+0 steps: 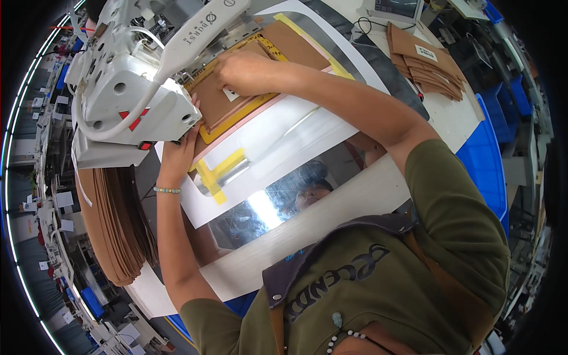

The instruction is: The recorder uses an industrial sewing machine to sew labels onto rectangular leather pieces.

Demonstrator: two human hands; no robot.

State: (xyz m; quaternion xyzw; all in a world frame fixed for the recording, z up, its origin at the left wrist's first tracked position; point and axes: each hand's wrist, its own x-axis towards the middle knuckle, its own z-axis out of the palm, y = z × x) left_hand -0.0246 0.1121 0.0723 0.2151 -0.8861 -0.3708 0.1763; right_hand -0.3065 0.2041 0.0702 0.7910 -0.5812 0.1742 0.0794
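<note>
A yellow-edged frame lies at a slant under the sewing machine, with brown fabric inside it. Over that fabric my right hand is closed, fingers curled down, their tips hidden. A small white label with dark print shows just below it. At the frame's left end, beside the machine head, rests my left hand, fingers stretched out and apart, partly covered by the machine. White sheet material with yellow tape spreads beneath the frame.
Brown fabric pieces hang in a thick stack at the left. Another brown stack lies at the far right, near a screen. A shiny metal plate covers the near table, and a blue bin stands on the right.
</note>
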